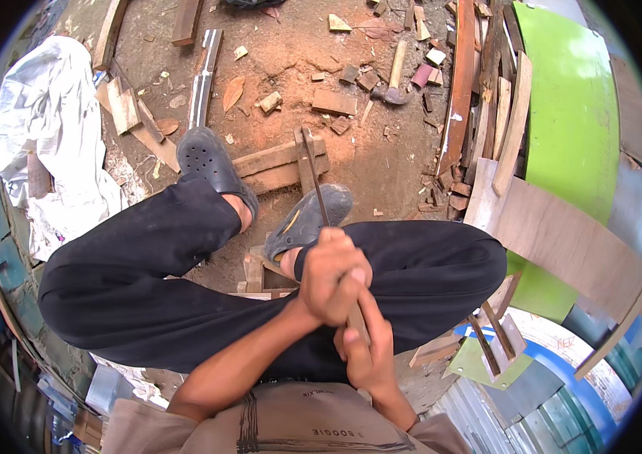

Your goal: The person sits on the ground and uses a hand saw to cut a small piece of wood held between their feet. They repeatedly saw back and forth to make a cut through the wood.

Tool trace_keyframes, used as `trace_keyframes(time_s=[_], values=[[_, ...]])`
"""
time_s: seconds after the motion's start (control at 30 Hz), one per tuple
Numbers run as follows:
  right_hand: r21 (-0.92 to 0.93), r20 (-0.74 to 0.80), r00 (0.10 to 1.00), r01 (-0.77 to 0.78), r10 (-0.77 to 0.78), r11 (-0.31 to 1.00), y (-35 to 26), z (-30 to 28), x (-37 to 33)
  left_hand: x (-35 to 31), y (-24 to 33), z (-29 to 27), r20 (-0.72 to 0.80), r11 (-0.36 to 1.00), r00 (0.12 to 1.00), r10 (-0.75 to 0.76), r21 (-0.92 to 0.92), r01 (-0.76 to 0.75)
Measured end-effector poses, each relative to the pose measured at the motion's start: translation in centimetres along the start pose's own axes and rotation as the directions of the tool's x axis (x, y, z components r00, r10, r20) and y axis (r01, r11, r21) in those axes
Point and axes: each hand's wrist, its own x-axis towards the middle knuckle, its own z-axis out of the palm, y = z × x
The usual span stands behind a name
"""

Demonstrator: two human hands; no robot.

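Observation:
My left hand (334, 274) is closed in a fist around a long-bladed tool. Its thin dark blade (318, 185) is seen almost edge-on, so I cannot tell whether it is a saw. Below that fist, my right hand (370, 349) grips the brown handle (356, 324), thumb and fingers wrapped about it. The blade's far end lies over or along a narrow wood strip (306, 163); whether they touch is unclear. This strip crosses two stacked wood pieces (279, 168). My right clog (309, 216) is against the strip, and my left clog (211, 160) stands nearby.
Ahead on the dusty ground lie a hammer (394, 79) and several wood offcuts (334, 101). Long boards (461, 91) and a green panel (572, 113) are on the right. A white sack (52, 129) lies at left. Near my right knee is a curved wood sheet (563, 227).

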Motion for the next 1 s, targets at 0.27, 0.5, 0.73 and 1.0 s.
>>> trace_keyframes(time_s=[0.27, 0.5, 0.73, 1.0], values=[[0.046, -0.203, 0.966, 0.174, -0.162, 0.984, 4.0, 3.8, 16.1, 10.0, -11.4, -4.1, -0.062, 0.981, 0.979, -0.192, -0.039, 0.189], [-0.022, -0.001, 0.996, 0.085, -0.085, 0.996, 0.0, 1.1, 0.9, 0.3, -1.5, -1.1, 0.006, 0.999, 1.000, -0.006, -0.033, 0.006], [-0.049, -0.150, 0.962, 0.223, -0.228, 0.973, 4.2, 3.8, 9.6, 5.0, -8.6, -3.1, -0.066, 0.999, 0.997, -0.039, -0.022, 0.038], [0.020, -0.103, 0.994, 0.030, -0.028, 0.999, 2.8, 1.6, 3.1, 0.9, -4.0, -0.4, -0.025, 0.999, 0.999, 0.048, 0.002, -0.048]])
